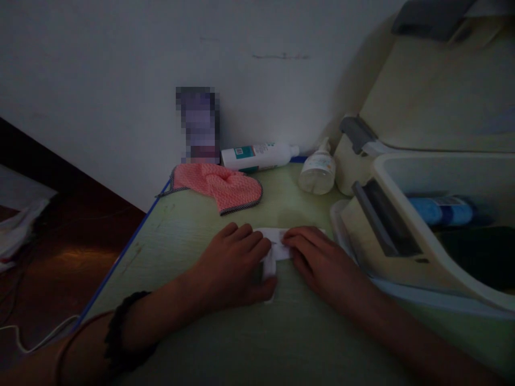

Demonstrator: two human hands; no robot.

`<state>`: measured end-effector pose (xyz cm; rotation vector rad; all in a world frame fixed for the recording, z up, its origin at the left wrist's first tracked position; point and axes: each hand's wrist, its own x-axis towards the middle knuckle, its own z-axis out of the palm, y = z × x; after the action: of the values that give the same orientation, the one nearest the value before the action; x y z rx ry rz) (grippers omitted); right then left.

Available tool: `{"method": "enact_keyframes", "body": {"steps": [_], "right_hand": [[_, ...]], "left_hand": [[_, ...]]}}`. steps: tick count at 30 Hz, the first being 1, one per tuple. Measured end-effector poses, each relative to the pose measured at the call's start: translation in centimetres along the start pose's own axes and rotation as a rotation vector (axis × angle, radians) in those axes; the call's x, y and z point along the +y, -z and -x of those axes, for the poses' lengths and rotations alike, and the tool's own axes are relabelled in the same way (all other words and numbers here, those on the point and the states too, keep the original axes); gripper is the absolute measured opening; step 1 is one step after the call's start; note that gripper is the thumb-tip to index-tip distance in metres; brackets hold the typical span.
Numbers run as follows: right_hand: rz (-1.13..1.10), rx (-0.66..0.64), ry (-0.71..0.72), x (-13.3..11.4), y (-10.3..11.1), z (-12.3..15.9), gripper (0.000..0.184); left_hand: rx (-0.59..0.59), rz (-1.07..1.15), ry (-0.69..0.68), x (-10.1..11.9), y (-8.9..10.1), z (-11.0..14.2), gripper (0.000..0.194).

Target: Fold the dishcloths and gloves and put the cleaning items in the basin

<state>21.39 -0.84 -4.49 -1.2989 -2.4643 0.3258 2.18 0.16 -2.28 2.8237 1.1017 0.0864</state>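
A small folded white sheet (282,247), thin like paper or tissue, lies on the light green tabletop (249,343) between my hands. My left hand (237,265) has its fingers curled down over the left part, and a strip of the sheet hangs toward me between fingers and thumb. On the right part press the bunched fingertips of my right hand (317,257). Both hands are closed on the sheet, and their fingers hide some of it. Beyond them lies a pink mitt (219,185) with a dark checked edge.
Against the wall rest a white bottle (259,156) on its side and a clear pump bottle (317,172). A blurred-out upright item (201,126) leans there too. At right stands an open-lidded bin (374,214) holding a blue bottle (440,210). The table's blue edge (116,257) runs along the left.
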Motion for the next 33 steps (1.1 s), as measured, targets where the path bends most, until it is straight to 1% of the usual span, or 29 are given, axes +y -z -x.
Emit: {"method": "enact_keyframes", "body": {"steps": [2,4,8,10,15,18,19,23,27,29,31,33], "right_hand": [[0.012,-0.012,-0.016,0.0,0.1,-0.1,0.019],[0.039,-0.017,-0.026,-0.1,0.3,-0.1,0.017],[0.070,-0.025,-0.032,-0.1,0.4,-0.1,0.015],[0.069,-0.027,-0.031,0.0,0.3,0.0,0.015],[0.090,-0.016,-0.017,0.0,0.3,0.0,0.016],[0.093,-0.015,-0.012,0.0,0.3,0.1,0.016],[0.091,-0.014,-0.011,0.0,0.3,0.1,0.016],[0.082,-0.016,-0.010,0.0,0.3,0.0,0.016],[0.091,-0.031,-0.020,0.1,0.3,0.0,0.017],[0.095,-0.035,-0.019,0.0,0.3,0.0,0.017],[0.099,-0.034,-0.017,0.0,0.3,0.0,0.017],[0.103,-0.032,-0.014,0.0,0.4,0.0,0.017]], "left_hand": [[-0.025,-0.013,0.023,-0.2,0.1,0.0,0.021],[-0.048,0.012,0.036,-0.5,0.5,0.1,0.019],[-0.093,0.136,0.047,-1.4,1.6,0.3,0.026],[-0.113,0.164,0.063,-1.7,1.8,0.3,0.030],[-0.108,0.163,0.110,-1.8,1.6,0.0,0.032],[-0.114,0.156,0.111,-1.4,1.5,-0.1,0.039],[-0.119,0.142,0.105,-1.4,1.5,0.0,0.038],[-0.142,0.096,0.095,-1.6,1.6,0.2,0.020],[-0.168,0.051,0.151,-2.5,2.1,0.2,0.022],[-0.145,0.055,0.169,-2.8,2.3,0.2,0.024],[-0.071,0.078,0.166,-2.8,2.3,0.2,0.025],[0.009,0.091,0.116,-2.7,2.0,0.2,0.032]]}}
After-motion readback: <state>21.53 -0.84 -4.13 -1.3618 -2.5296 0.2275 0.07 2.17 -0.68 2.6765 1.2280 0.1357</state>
